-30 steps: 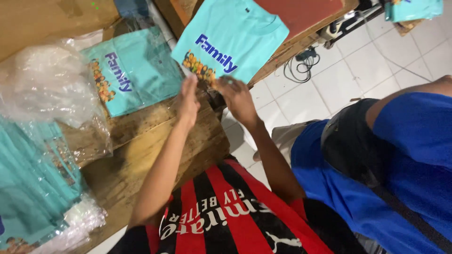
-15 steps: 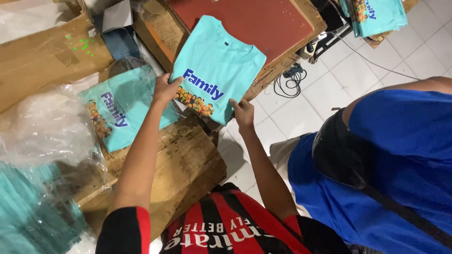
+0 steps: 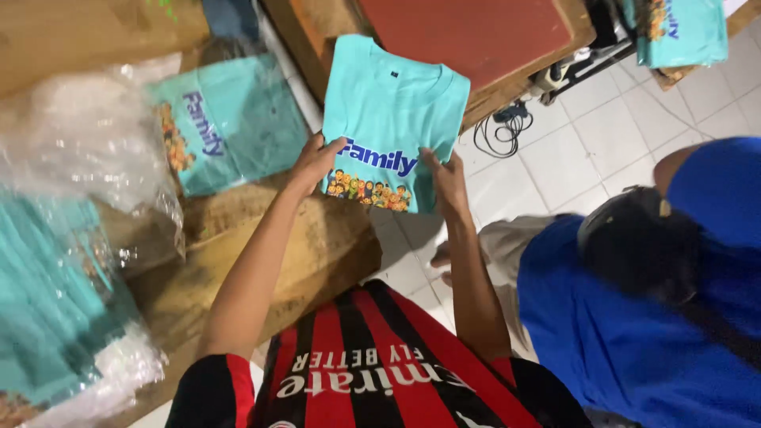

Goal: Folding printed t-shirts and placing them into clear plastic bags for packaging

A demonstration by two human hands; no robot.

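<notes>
Spreading the left hand [image 3: 317, 162] and the right hand [image 3: 448, 178] apart since a second ago, when both were bunched together at one lower edge, and carrying the turquoise folded cotton T-shirt [image 3: 392, 111] a little to the right and squarer to the camera. Gripping the shirt now at its two lower corners: left thumb curling over the front beside the blue lettering, right fingers lying flat along the opposite edge, neither hand fully closed, both pinching fabric. Holding it out just beyond the fingertips, hanging in the air and overlapping the near edge of the red-topped wooden work board [image 3: 476, 32] further out from the hands. Passing over the brown rough wooden block [image 3: 317, 246] lying below the left forearm. Leaving a second turquoise printed T-shirt in a clear wrapper [image 3: 238, 119] just outside the left hand, with crumpled clear plastic bags [image 3: 79, 150] further out on that side. Keeping well apart from the person in a blue shirt [image 3: 634, 341] crouching outside the right arm, and from the black coiled cable [image 3: 499, 131] on the white tiled floor [image 3: 602, 143] beyond the right hand. Judging by the even two-handed hold, presenting or checking the folded front seems to be the step in hand; any setting-down would be calling for level corners and an unbroken pinch, so as not to be letting the fold fall open.
</notes>
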